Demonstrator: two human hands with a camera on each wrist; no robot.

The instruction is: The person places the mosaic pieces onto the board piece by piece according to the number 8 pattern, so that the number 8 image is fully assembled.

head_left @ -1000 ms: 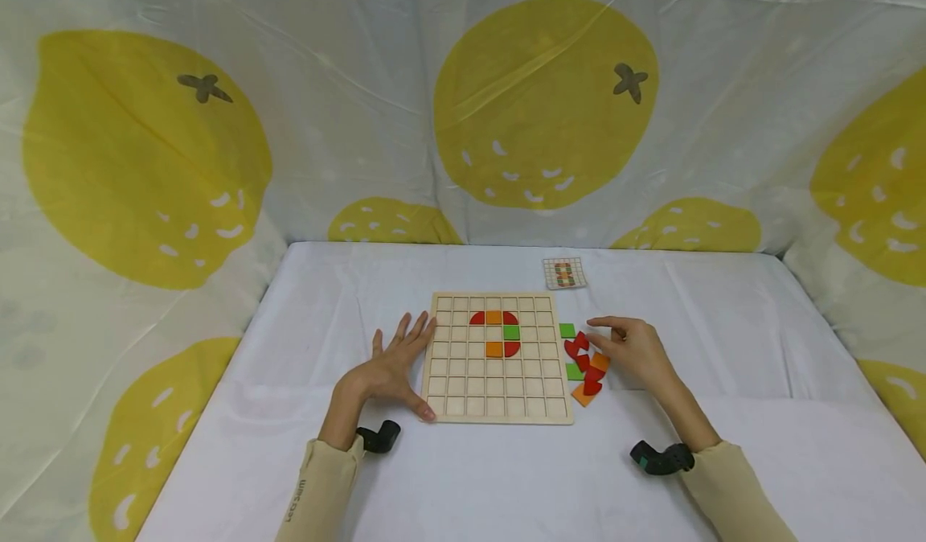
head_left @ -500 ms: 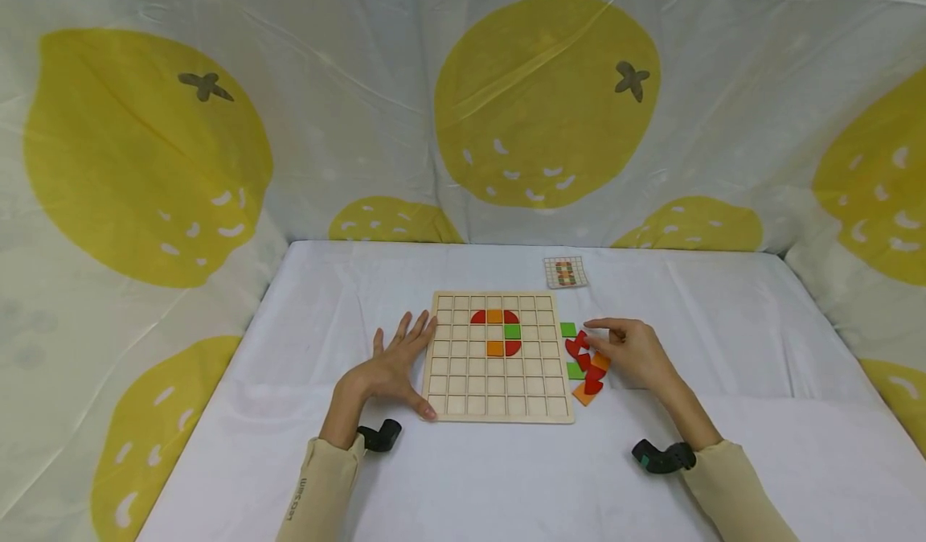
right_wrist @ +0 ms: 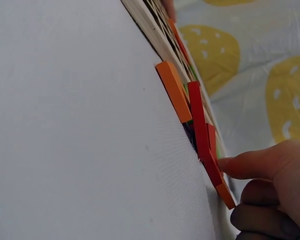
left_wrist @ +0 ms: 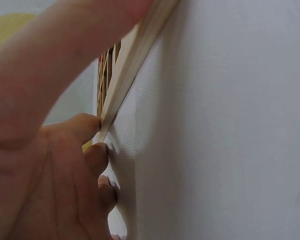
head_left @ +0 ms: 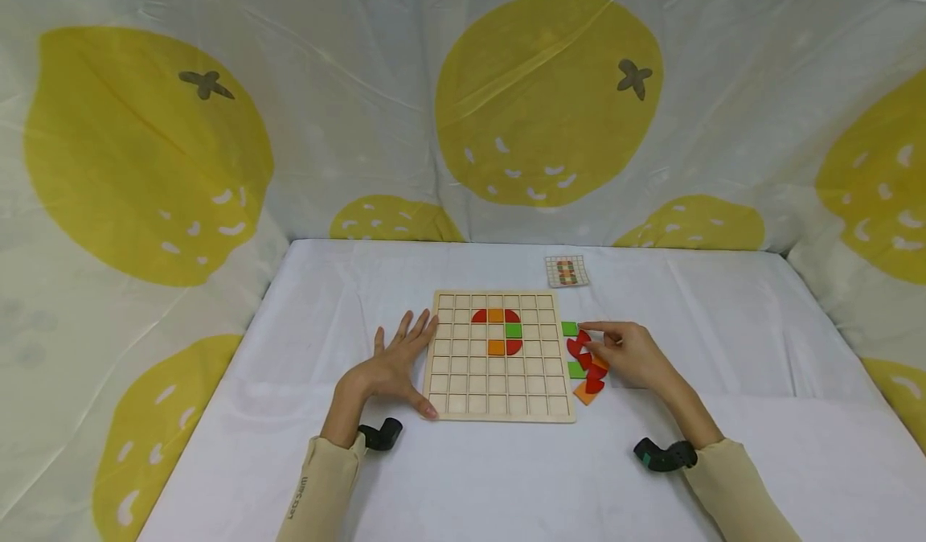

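Observation:
A wooden grid board (head_left: 477, 385) lies flat on the table, with red quarter-round tiles, orange squares and a green square set in its upper cells. My left hand (head_left: 387, 369) rests along its left edge, fingers spread, thumb at the near corner. In the left wrist view the fingertips (left_wrist: 92, 157) touch the board's side. My right hand (head_left: 633, 353) is over the loose tiles right of the board. Its index fingertip reaches a green square tile (head_left: 569, 329); the thumb, apart from it, is by the red tiles (head_left: 596, 372). Nothing shows held between them.
A small printed pattern card (head_left: 567, 271) lies behind the board's right corner. An orange tile (head_left: 587, 393) sits nearest the front of the loose group, and another green tile (head_left: 576, 370) lies against the board. A lemon-print cloth (head_left: 362, 124) hangs behind the white table.
My right hand has shifted slightly left and nearer, bringing the index fingertip to the green tile. My left hand and the tiles on the board stay as they were.

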